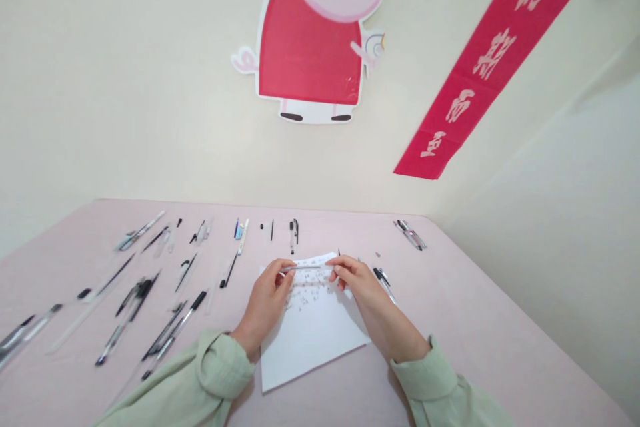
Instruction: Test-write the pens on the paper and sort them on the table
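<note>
Between the thumb and fingers of my left hand (267,297) is a slim grey pen barrel (306,267), held level and pointing right. My right hand (357,280) faces its free end with a small gap between them. Its fingertips are pinched together, and whatever they hold is too small or hidden to make out. Both hands are above a white paper pad (315,343) with handwriting over its upper part. A dark tip shows just behind my right fingers; I cannot tell whether it is held.
Several pens, caps and refills (133,310) are spread over the left of the pink table (480,347). Along the back lie more pen parts (293,233) and a bunch of pens (410,233). Black pens (384,283) rest beside my right wrist. A wall (150,113) rises behind.
</note>
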{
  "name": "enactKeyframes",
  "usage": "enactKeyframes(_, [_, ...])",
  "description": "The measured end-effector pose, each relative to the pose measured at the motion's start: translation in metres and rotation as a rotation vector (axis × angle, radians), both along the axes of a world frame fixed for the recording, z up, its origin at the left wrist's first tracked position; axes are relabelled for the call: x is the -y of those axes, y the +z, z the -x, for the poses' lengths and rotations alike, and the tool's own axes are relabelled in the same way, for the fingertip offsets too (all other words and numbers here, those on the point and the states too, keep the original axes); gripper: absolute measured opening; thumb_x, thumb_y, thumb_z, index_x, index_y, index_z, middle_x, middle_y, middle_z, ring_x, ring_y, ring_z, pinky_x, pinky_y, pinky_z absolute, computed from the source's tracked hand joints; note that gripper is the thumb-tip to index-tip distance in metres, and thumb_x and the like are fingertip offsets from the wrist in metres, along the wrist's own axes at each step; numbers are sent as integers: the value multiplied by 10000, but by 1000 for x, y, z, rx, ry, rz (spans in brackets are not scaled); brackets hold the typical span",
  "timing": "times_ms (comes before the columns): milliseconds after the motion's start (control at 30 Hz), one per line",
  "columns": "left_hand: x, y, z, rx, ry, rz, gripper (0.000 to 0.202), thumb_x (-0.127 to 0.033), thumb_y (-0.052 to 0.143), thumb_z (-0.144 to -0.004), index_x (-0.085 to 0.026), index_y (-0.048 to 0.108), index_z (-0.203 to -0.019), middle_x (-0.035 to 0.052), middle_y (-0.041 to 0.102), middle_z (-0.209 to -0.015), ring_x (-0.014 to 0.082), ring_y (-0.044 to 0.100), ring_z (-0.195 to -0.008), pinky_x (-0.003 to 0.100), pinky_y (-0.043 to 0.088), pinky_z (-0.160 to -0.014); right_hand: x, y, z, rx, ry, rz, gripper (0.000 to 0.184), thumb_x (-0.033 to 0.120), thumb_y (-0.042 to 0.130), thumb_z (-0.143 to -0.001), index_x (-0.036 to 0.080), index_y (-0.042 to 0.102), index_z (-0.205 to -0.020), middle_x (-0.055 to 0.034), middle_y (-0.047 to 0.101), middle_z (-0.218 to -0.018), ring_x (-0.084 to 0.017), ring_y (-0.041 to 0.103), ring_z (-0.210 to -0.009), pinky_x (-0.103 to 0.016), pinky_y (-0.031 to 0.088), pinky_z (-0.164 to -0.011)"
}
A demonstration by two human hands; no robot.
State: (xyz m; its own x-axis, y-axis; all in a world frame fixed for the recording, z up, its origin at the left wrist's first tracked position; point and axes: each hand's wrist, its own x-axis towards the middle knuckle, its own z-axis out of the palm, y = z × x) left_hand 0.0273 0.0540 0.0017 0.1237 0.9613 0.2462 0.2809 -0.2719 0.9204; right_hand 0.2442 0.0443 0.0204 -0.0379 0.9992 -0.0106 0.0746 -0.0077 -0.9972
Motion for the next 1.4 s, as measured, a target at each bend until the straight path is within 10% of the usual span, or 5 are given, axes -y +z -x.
enactKeyframes(233, [-1, -8, -1, 104, -45, 114, 367, -383, 474, -875, -209, 504, -1197, -25, 565, -764, 124, 547, -577, 268, 470, -564, 7, 11, -25, 361, 61, -96, 134, 234, 530, -813, 203, 650, -864, 2, 682, -723, -117, 558, -566, -234, 414, -552])
enactKeyframes(433, [1, -4, -3, 80, -59, 146, 328, -424, 462, -871, -195, 570, -1079, -8, 603, -755, 133, 566, -580, 272, 469, -558, -3, -4, -120, 866, -616, -111, 215, 267, 532, -760, 180, 707, -849, -74, 689, -901, -202, 614, -865, -314, 455, -802])
enactKeyframes(633, [0, -5, -2, -28, -55, 84, 303, -439, 478, -865, -209, 626, -996, 6, 648, -734, 167, 574, -611, 297, 458, -590, 3, -26, -191, 997, -878, 90, 278, 258, 487, -788, 119, 699, -901, -138, 681, -903, -254, 617, -856, -349, 444, -778])
enactKeyframes(1400, [1, -4, -3, -203, -113, 53, 275, -387, 414, -909, -204, 605, -986, 25, 662, -822, 186, 587, -702, 317, 441, -673, -40, -37, -207, 1218, -991, 309, 309, 377, 477, -868, 177, 670, -1001, -99, 610, -946, -235, 620, -830, -340, 456, -704])
